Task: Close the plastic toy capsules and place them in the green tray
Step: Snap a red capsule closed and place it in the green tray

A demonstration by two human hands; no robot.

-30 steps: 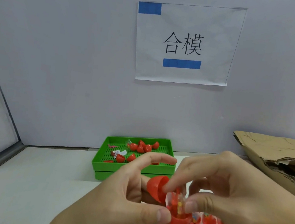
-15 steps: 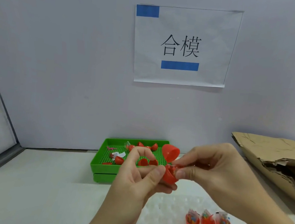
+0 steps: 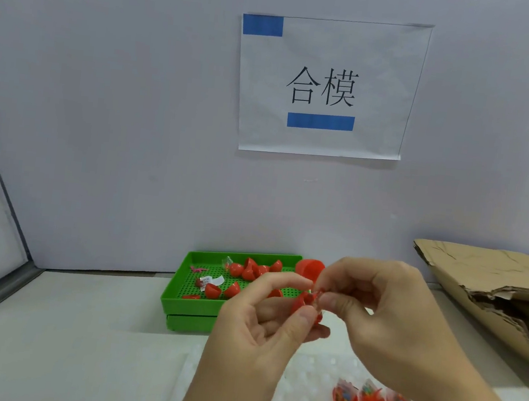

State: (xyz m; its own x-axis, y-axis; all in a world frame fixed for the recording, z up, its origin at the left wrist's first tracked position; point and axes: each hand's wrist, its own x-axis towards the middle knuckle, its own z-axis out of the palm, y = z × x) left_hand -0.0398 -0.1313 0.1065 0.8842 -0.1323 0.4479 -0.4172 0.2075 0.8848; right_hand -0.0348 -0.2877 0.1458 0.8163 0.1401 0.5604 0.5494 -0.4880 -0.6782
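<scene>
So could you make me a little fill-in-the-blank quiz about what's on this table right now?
1. The tray at the back of the table is coloured ____.
2. Both hands, left and right, hold a capsule whose colour is ____.
3. The paper sign hangs on the ____.
4. At the right edge lies a torn box made of ____.

Missing words: green; red; wall; cardboard

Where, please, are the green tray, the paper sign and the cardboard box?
green tray [image 3: 192, 305]: head view, front wall.
paper sign [image 3: 385, 82]: head view, blank area right of the characters.
cardboard box [image 3: 480, 264]: head view, top flap.
</scene>
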